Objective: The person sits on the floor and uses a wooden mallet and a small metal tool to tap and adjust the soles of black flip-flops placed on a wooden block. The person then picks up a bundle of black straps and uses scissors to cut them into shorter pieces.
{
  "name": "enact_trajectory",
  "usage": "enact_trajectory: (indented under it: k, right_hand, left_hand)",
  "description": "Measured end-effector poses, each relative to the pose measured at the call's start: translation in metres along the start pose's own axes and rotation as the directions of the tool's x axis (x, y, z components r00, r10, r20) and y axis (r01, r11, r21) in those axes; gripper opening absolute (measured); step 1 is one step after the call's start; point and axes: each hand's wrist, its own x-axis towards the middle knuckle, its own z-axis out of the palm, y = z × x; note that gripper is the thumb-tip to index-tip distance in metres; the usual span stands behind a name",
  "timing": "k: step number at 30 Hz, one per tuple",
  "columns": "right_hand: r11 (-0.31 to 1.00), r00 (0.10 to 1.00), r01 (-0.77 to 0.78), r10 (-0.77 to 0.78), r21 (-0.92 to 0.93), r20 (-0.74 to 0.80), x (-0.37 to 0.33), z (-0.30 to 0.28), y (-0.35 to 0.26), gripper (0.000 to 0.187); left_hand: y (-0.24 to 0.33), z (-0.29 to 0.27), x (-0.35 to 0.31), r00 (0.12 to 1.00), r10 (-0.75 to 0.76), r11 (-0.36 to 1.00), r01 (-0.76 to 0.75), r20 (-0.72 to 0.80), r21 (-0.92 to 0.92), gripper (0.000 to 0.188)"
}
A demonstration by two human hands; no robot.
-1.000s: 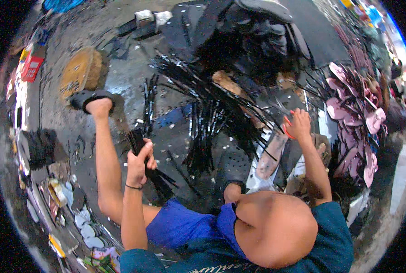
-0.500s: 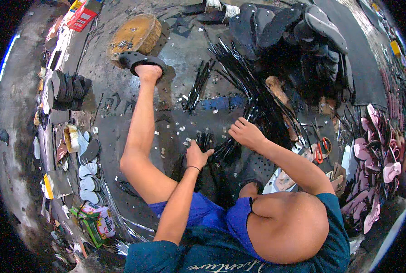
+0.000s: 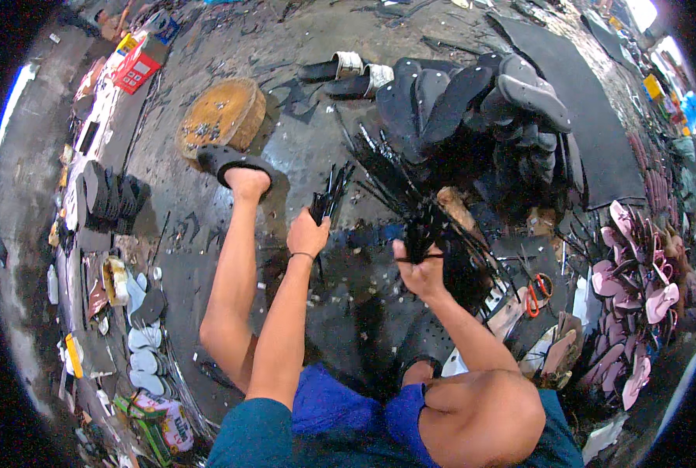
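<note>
My left hand (image 3: 309, 234) is closed around a small bundle of thin black strips (image 3: 333, 191), which stick up past the fingers. To the right, my right hand (image 3: 421, 271) grips a larger bunch of black strips (image 3: 420, 234), their ends fanning away from me. Longer black strips (image 3: 375, 164) spread on the floor just beyond that bunch; where the held ones stop and the loose ones begin I cannot tell. Beyond the left hand, my foot in a black clog (image 3: 231, 161) rests against a round wooden block (image 3: 221, 117) with small dark bits on top.
A heap of black soles (image 3: 473, 101) lies at the far right, beside a dark sheet (image 3: 590, 117). Orange-handled scissors (image 3: 534, 300) and pink slippers (image 3: 617, 273) lie to the right. Grey soles (image 3: 145, 359) and a red box (image 3: 137, 66) line the left side.
Both hands have come up from the floor near my legs. The left moved away from me and now holds a strip bundle; the right has closed on the larger bunch. The view has tilted up.
</note>
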Motion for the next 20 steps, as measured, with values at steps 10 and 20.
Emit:
enact_trajectory:
  k: [10,20]
  right_hand:
    - [0.610,0.608,-0.505,0.753,-0.611,0.250,0.017,-0.019,0.084,0.042]
    - [0.552,0.589,-0.481,0.779,-0.681,0.216,0.023,-0.039,0.051,0.041]
  left_hand:
    - [-0.006,0.030,0.041,0.975,-0.143,0.968,0.102,0.167,0.230,0.044]
    - [0.047,0.015,-0.075,0.924,-0.064,0.484,0.359,0.376,-0.798,0.015]
